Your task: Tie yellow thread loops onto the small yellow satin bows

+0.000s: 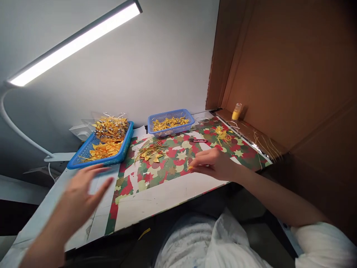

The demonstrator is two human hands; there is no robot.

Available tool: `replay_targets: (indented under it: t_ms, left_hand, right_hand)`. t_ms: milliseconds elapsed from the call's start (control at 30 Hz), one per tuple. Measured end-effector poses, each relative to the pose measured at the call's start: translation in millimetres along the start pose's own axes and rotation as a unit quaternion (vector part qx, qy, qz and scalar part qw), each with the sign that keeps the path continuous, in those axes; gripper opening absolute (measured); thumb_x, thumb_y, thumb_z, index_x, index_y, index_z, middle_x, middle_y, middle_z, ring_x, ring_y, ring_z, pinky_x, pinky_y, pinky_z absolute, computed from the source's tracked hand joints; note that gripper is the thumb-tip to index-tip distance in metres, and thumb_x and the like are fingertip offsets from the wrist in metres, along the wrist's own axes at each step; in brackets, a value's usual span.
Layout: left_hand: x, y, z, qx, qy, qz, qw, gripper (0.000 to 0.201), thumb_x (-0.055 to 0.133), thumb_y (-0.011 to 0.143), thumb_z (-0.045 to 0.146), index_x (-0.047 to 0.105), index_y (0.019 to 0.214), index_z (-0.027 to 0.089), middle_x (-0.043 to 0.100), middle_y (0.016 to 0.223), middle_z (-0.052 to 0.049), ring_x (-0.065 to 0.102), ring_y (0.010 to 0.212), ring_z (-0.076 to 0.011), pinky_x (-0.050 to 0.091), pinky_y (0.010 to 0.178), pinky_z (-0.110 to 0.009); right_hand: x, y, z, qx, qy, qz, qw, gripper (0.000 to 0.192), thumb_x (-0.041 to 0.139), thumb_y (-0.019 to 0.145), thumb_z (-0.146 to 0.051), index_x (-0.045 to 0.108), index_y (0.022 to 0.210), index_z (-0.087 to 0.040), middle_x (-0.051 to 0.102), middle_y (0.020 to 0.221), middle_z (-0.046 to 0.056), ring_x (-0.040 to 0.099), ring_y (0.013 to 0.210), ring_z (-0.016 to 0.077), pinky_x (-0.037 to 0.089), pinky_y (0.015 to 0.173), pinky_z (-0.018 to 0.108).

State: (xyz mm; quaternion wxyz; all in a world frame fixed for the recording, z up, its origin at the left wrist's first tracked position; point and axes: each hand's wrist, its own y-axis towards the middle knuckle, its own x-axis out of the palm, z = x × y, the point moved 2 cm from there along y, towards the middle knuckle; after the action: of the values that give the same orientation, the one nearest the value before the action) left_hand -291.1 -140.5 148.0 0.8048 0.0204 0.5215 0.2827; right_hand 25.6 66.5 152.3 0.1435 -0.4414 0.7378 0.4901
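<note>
Right hand (213, 163): our fingers pinch a small yellow piece (190, 168) against the patterned worktop (167, 186). Left hand (83, 193) hovers open, blurred, near the blue tray (83, 156). No writing legible.

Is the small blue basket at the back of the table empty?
No, the small blue basket holds a layer of yellow pieces across its bottom.
</note>
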Motion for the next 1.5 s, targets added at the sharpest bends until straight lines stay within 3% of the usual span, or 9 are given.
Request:
replay_targets:
  t_ms: [100,167,233,333,500,600,967,1333,1500]
  left_hand:
    - [55.9,-10.0,87.3,0.094,-0.147,-0.200,0.964,0.040,0.052,0.092,0.047,0.054,0.125,0.025,0.061,0.124,-0.007,0.053,0.117,-0.0259,0.039,0.100,-0.037]
    - [84.8,-12.2,122.3,0.105,-0.224,-0.297,0.922,0.032,0.044,0.097,0.047,0.058,0.114,0.023,0.064,0.095,-0.004,0.059,0.092,-0.0202,0.044,0.084,-0.031]
    - [100.7,-7.5,134.2,0.080,-0.315,-0.304,0.896,0.039,0.037,0.099,0.051,0.057,0.085,0.020,0.052,0.069,0.001,0.049,0.066,-0.0149,0.041,0.065,-0.026]
    - [106.8,3.0,124.0,0.041,-0.404,-0.240,0.882,0.048,0.040,0.097,0.055,0.042,0.065,0.019,0.036,0.061,0.003,0.034,0.057,-0.0116,0.030,0.053,-0.024]
    - [108.2,6.0,101.1,0.001,-0.451,-0.221,0.865,0.051,0.049,0.093,0.057,0.044,0.062,0.018,0.031,0.058,0.005,0.026,0.054,-0.0102,0.023,0.049,-0.025]
    - [113.1,5.0,94.4,-0.059,-0.518,-0.198,0.830,0.052,0.059,0.086,0.060,0.046,0.061,0.017,0.029,0.057,0.005,0.023,0.052,-0.0090,0.020,0.047,-0.023]
    - [124.5,4.5,82.9,-0.151,-0.582,-0.177,0.779,0.058,0.067,0.079,0.062,0.035,0.059,0.018,0.024,0.057,0.007,0.016,0.049,-0.0063,0.017,0.044,-0.020]
    - [121.3,3.2,75.8,-0.181,-0.595,-0.163,0.766,0.059,0.070,0.078,0.060,0.034,0.057,0.017,0.023,0.054,0.008,0.015,0.047,-0.0052,0.017,0.043,-0.018]
    - [114.8,3.6,65.6,-0.195,-0.604,-0.122,0.763,0.058,0.072,0.078,0.055,0.033,0.057,0.017,0.023,0.054,0.008,0.014,0.046,-0.0049,0.019,0.041,-0.017]
  right_hand:
    - [8.1,2.6,-1.0,-0.027,-0.024,0.023,0.999,0.025,0.055,0.097,-0.030,0.071,0.084,-0.016,0.064,0.066,0.001,0.052,0.055,0.0074,0.037,0.053,0.019]
    - [12.9,2.6,0.7,-0.029,-0.044,0.031,0.998,0.024,0.055,0.097,-0.030,0.072,0.086,-0.016,0.066,0.067,0.001,0.054,0.057,0.0076,0.037,0.053,0.019]
    - [15.8,0.7,3.8,-0.016,-0.057,0.039,0.998,0.024,0.056,0.097,-0.032,0.073,0.087,-0.017,0.067,0.067,0.001,0.055,0.056,0.0075,0.037,0.052,0.019]
    - [17.7,-4.9,9.8,0.009,-0.044,0.052,0.998,0.024,0.056,0.097,-0.030,0.073,0.089,-0.016,0.067,0.066,0.001,0.055,0.055,0.0076,0.039,0.052,0.019]
    - [24.5,-13.3,19.0,0.034,-0.012,0.069,0.997,0.021,0.057,0.096,-0.028,0.073,0.095,-0.016,0.073,0.073,0.003,0.061,0.060,0.0096,0.044,0.055,0.021]
    - [28.2,-16.0,21.5,0.043,0.007,0.070,0.997,0.021,0.056,0.097,-0.027,0.073,0.093,-0.016,0.075,0.077,0.004,0.063,0.062,0.0099,0.046,0.058,0.021]
    - [20.2,-33.7,36.5,0.170,0.097,0.024,0.980,0.020,0.060,0.085,-0.020,0.066,0.067,-0.015,0.056,0.055,-0.001,0.039,0.050,0.0074,0.029,0.046,0.022]
    - [9.9,-69.3,69.9,0.258,0.374,0.158,0.876,0.019,0.068,0.080,-0.026,0.068,0.063,-0.018,0.049,0.056,-0.002,0.038,0.052,0.0089,0.025,0.050,0.025]
    - [5.0,-73.9,71.0,0.258,0.415,0.197,0.850,0.030,0.066,0.079,-0.037,0.057,0.058,-0.018,0.034,0.050,-0.006,0.025,0.042,0.0058,0.018,0.043,0.025]
